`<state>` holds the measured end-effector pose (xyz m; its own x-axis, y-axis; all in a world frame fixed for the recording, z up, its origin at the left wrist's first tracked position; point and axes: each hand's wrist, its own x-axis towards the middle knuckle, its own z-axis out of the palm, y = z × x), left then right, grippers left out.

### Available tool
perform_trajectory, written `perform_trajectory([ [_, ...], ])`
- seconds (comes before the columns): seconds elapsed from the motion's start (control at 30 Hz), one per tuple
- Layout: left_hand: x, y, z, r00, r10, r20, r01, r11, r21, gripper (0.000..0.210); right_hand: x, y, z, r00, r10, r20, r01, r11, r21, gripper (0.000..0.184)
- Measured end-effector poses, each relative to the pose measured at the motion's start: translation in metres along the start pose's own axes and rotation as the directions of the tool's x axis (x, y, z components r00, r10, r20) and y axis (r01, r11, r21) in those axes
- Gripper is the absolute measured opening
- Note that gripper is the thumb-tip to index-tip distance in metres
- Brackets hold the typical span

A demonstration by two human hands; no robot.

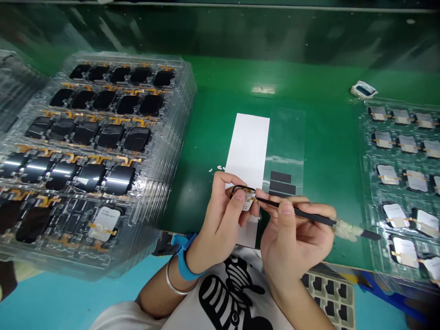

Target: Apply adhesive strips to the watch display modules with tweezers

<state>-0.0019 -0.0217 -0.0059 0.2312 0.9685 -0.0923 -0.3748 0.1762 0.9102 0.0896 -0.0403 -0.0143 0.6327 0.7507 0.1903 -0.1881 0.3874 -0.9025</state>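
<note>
Between the thumb and fingers of my left hand (222,215) is a small watch display module (246,204), its pale labelled back and a gold flex cable facing me. My right hand (297,233) grips slim black tweezers (314,217) like a pen. Whitish wrapping (349,230) covers part of the tweezers' rear end. Their tip reaches the module's edge near the gold cable; my fingers partly hide the contact. Below my hands lies a white paper strip (248,142) on the green work surface (209,123).
Stacked clear trays (165,165) of black displays stand at left, one module (106,223) lying pale side up. Another clear tray (369,183) with pale-backed modules is at right, a white watch-like item (363,90) behind it. Black strips (282,188) lie on a transparent sheet (288,133).
</note>
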Motion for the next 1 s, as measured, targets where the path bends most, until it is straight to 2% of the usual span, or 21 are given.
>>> perform_trajectory([
  [0.23,-0.0002,-0.0009,-0.0008,0.999,0.012,-0.030,-0.011,0.998,0.055,0.011,0.0003,-0.0004,-0.0001,1.000,0.019,0.014,-0.019,1.000,-0.007,0.020],
  [0.43,0.0016,-0.0006,0.0006,0.999,0.035,-0.022,-0.034,0.999,0.032,0.009,0.0003,0.0005,-0.0009,0.999,0.038,0.026,-0.038,0.999,0.027,0.020],
  [0.77,0.0002,-0.0017,0.0001,0.998,0.049,-0.050,-0.047,0.998,0.050,0.008,-0.0005,0.0021,-0.0009,0.999,0.012,0.047,-0.015,0.999,0.052,0.020],
  [1.0,-0.0004,-0.0029,0.0009,0.995,0.096,-0.020,-0.094,0.994,0.063,0.006,-0.0010,0.0017,-0.0028,0.998,0.008,0.066,-0.011,0.999,0.033,0.020],
])
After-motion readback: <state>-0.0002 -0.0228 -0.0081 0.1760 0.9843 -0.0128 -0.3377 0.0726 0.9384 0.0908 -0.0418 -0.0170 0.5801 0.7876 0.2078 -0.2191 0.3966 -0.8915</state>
